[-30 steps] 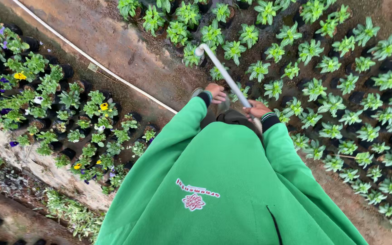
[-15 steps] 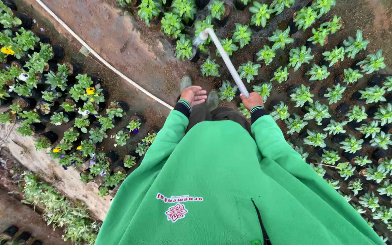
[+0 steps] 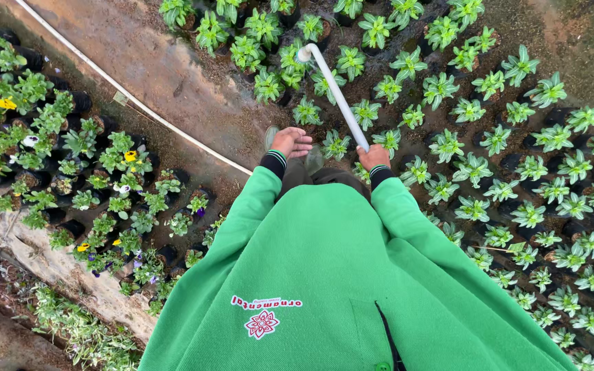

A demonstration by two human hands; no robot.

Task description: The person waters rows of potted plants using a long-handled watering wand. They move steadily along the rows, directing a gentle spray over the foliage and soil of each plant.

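Your count: two hands, one pipe, one hose, plants by the dozen.

You have two hands in view, the left hand (image 3: 291,143) and the right hand (image 3: 373,156), and one white pipe (image 3: 333,89). One white hose (image 3: 132,96) crosses the dirt path (image 3: 173,75). Green seedlings (image 3: 489,137) number several dozen, too many for you to count exactly. Flowering pots (image 3: 91,178) number a few dozen, with about five yellow blooms (image 3: 6,104).

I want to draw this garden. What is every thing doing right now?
Right hand: gripping the white pipe.
Left hand: open, holding nothing.
White pipe: slanted out over the green plants.
Green plants: upright in dark pots.
Flower pots: some blooming yellow and purple.
Thin white hose: lying on the dirt path.
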